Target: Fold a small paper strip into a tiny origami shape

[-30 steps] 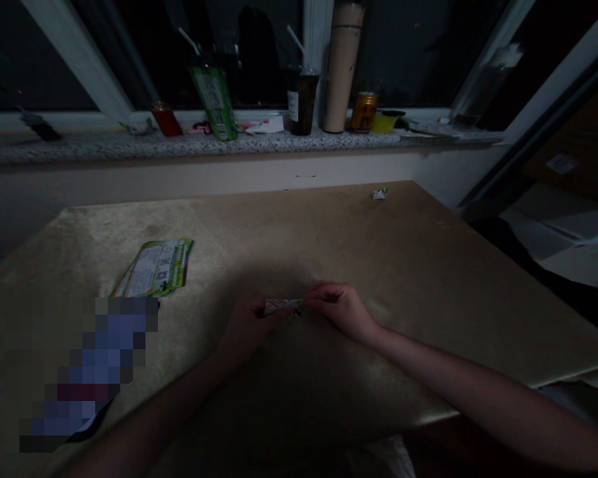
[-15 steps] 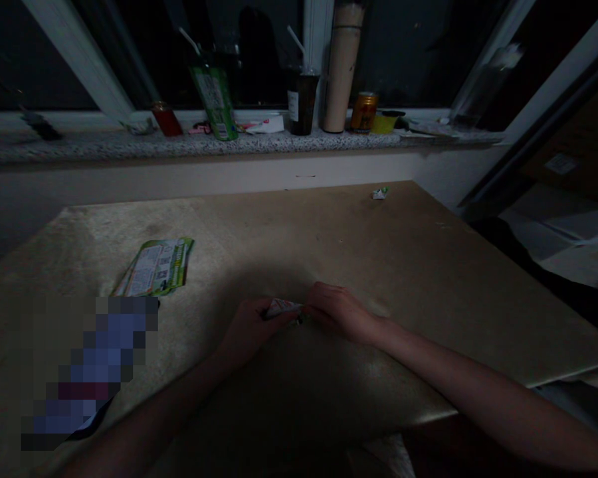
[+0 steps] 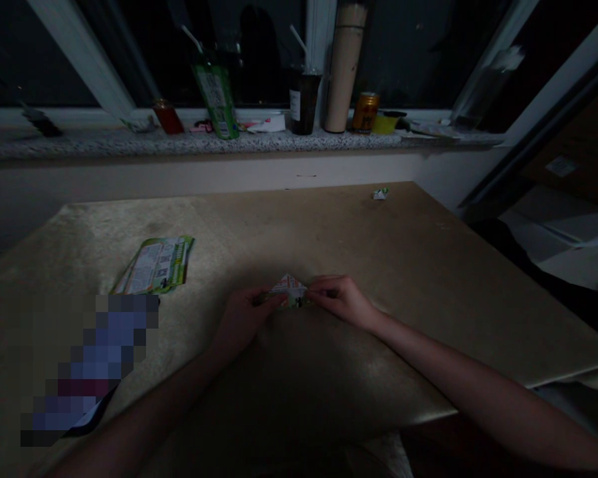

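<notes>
A small folded piece of printed paper (image 3: 289, 290) sits between both my hands, low over the tan table (image 3: 428, 265). My left hand (image 3: 242, 318) pinches its left end with fingers closed. My right hand (image 3: 341, 300) pinches its right end, fingers curled. The paper shows a triangular, peaked shape. A stack of green printed leaflets (image 3: 155, 265) lies flat on the table to the left of my hands.
A small crumpled wrapper (image 3: 380, 193) lies near the table's far edge. On the stone window sill (image 3: 104, 143) stand a green drink carton (image 3: 214, 93), a dark cup (image 3: 303, 99), a tall beige flask (image 3: 343, 66) and a can (image 3: 365, 111). A blurred patch (image 3: 90, 365) covers something at front left.
The folded paper has been raised and turned so its triangular face shows; both hands shifted slightly away from me with it.
</notes>
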`<state>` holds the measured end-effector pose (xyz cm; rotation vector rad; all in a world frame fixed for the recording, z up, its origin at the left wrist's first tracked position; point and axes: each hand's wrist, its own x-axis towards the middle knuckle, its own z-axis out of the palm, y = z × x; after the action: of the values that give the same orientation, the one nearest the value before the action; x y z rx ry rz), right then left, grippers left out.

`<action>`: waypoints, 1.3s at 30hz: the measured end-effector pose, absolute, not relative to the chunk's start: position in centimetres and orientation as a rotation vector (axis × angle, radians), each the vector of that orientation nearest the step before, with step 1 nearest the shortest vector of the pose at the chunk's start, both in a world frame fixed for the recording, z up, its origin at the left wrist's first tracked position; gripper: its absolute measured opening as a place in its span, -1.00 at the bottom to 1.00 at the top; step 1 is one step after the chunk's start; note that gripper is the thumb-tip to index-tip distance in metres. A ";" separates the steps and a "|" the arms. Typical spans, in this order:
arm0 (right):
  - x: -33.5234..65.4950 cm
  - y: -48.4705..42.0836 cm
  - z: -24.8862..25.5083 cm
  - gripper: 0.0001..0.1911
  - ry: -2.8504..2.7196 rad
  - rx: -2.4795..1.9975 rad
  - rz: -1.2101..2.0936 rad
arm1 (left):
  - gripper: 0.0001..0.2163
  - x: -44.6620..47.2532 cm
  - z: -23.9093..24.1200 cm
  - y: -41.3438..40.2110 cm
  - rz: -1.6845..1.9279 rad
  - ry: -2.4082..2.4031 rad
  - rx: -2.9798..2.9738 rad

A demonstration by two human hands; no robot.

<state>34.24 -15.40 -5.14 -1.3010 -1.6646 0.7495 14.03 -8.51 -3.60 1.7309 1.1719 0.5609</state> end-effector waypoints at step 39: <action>32.7 -14.7 -4.0 -0.87 -1.614 -1.208 0.819 | -0.82 13.7 -3.6 -9.0 0.661 1.073 1.571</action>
<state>32.75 -14.71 -3.96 -1.2076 -1.6143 0.8195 13.65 -9.04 -3.55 1.5715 1.0727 0.6614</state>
